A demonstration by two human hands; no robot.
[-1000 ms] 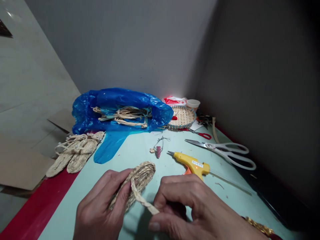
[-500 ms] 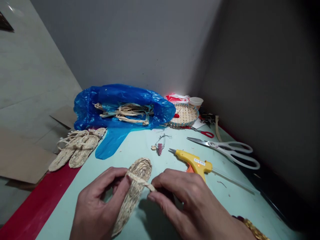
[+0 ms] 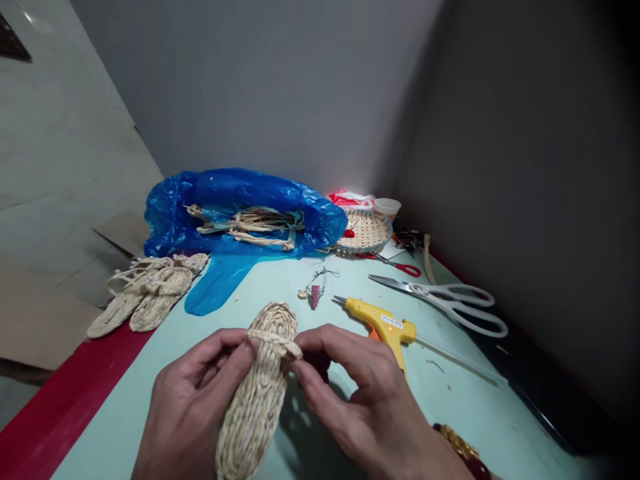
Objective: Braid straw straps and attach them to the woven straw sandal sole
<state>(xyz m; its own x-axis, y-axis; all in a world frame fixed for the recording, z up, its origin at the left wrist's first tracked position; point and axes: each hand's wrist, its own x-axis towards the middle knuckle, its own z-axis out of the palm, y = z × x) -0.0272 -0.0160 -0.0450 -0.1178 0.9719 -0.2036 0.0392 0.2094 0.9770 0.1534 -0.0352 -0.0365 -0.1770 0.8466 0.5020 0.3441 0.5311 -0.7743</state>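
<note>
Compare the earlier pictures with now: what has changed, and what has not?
The woven sole, tilted earlier, now turns its broad face to the camera. The right hand moved up and left, bringing the braided strip across the sole's upper part, still gripping it. The glue gun, white-handled scissors and sandals stayed put.

Left hand holds woven sole; right hand pinches twisted strap.
</note>
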